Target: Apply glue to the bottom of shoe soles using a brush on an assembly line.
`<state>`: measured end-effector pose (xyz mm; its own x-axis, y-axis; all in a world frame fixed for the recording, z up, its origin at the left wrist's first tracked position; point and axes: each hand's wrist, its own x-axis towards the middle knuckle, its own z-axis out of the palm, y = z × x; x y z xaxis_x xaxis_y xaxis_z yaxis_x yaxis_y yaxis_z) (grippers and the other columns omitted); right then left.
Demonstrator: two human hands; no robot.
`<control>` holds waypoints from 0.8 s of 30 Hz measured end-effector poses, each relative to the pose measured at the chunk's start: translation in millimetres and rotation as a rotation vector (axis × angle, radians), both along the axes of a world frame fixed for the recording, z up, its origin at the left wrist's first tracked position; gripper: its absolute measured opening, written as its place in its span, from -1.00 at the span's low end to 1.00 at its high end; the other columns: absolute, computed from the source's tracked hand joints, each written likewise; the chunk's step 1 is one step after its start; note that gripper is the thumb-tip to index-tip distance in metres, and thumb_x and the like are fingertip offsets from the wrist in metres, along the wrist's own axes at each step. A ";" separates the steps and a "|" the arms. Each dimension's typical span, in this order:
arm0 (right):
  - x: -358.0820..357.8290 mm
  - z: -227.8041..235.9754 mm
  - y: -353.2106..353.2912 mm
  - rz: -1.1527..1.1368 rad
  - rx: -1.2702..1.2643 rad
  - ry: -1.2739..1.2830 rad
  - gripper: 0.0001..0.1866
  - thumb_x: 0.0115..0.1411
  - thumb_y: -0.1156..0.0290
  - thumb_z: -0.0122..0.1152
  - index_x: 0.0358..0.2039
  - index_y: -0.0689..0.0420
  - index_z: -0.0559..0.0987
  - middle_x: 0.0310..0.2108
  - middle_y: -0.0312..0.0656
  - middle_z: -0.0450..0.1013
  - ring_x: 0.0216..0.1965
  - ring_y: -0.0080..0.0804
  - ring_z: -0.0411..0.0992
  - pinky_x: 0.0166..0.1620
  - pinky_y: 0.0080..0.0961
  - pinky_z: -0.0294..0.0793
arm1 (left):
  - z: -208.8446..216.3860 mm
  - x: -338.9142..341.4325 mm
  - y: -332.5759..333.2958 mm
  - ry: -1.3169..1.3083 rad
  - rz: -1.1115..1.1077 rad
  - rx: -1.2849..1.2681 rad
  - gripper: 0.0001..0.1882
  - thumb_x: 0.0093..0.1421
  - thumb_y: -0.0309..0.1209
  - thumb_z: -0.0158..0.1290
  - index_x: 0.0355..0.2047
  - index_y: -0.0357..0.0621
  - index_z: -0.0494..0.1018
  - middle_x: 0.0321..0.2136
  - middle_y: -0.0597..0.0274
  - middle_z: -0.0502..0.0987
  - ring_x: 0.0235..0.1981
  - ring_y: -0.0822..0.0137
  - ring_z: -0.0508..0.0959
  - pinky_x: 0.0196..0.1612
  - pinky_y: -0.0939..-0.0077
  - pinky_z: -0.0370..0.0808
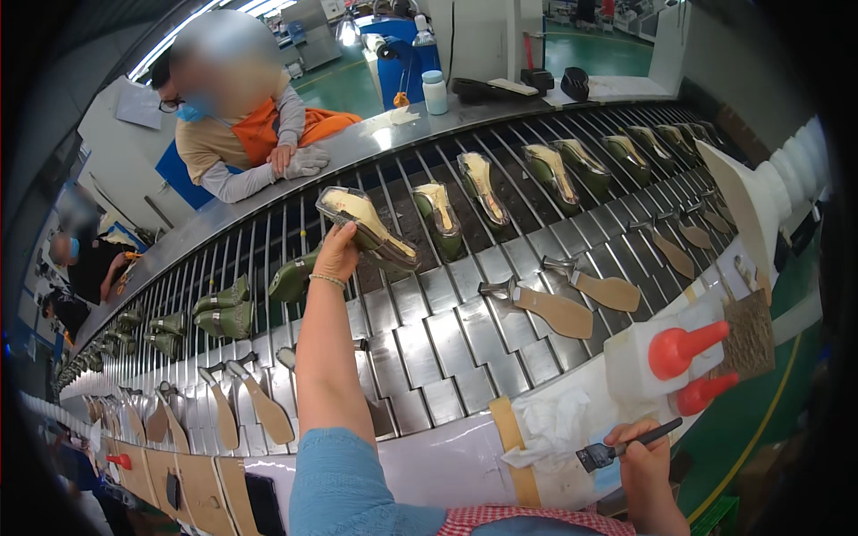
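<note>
My left hand point(337, 254) reaches out over the conveyor, fingers closed around a green shoe upper point(374, 221) on its last, cream underside facing up. Close to my body on the right, my right hand point(645, 464) grips the dark handle of a brush point(599, 456), its bristles pointing left. More green shoe uppers stand bottom up on the conveyor's bars, among them one point(436, 214) just right of the held one. On the metal plates nearer me lie tan heeled soles, including a large sole point(556, 313) with its heel to the left.
Two white bottles with red nozzle caps point(684, 348) stand at the right, beside crumpled white tissue point(552, 422). A white ribbed duct point(791, 174) hangs at far right. Across the conveyor a person in an orange apron point(259, 129) rests gloved hands on the metal ledge point(371, 134).
</note>
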<state>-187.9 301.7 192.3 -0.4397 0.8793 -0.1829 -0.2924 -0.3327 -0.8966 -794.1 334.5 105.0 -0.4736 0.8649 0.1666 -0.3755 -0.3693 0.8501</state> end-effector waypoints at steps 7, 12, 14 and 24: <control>-21.0 -1.3 5.1 0.069 0.055 -0.031 -0.69 0.04 0.31 0.36 -0.36 0.21 0.46 -0.38 -0.01 0.48 -0.24 -0.25 0.44 -0.09 -0.37 0.41 | -37.2 -19.9 17.5 -0.115 0.283 -0.335 -0.51 0.26 -0.09 0.09 0.07 -0.11 0.34 -0.16 0.26 0.52 -0.07 0.27 0.51 0.05 0.25 0.40; -22.3 1.6 6.1 0.055 0.109 -0.043 -0.77 0.02 0.39 0.29 -0.39 0.21 0.46 -0.42 -0.04 0.46 -0.27 -0.25 0.42 -0.11 -0.39 0.39 | 22.1 10.3 -1.9 0.331 0.659 -0.520 -0.59 0.33 -0.02 -0.04 -0.41 -0.11 0.48 -0.64 0.36 0.41 -0.58 0.48 0.48 -0.52 0.62 0.42; -22.8 1.3 6.2 0.065 0.110 -0.058 -0.78 0.02 0.40 0.28 -0.39 0.21 0.45 -0.42 -0.04 0.45 -0.28 -0.26 0.42 -0.11 -0.39 0.39 | 25.7 -13.9 -22.7 0.572 0.754 -0.475 -0.54 0.36 -0.10 -0.07 -0.59 -0.15 0.41 -0.71 0.36 0.37 -0.60 0.51 0.42 -0.59 0.56 0.32; -27.0 -2.6 5.0 0.033 0.147 -0.066 -0.86 0.03 0.48 0.17 -0.39 0.23 0.44 -0.42 -0.04 0.45 -0.28 -0.28 0.42 -0.14 -0.42 0.38 | 36.7 -15.4 -30.3 1.779 0.307 -1.671 -0.43 0.12 -0.33 0.15 0.17 0.01 0.29 0.06 0.12 0.47 0.05 0.03 0.50 0.18 -0.18 0.23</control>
<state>-214.9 306.8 189.7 -0.4600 0.8841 -0.0825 -0.2222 -0.2046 -0.9533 -809.4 304.2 141.8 -0.7925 0.6059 -0.0689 0.5942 0.7420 -0.3105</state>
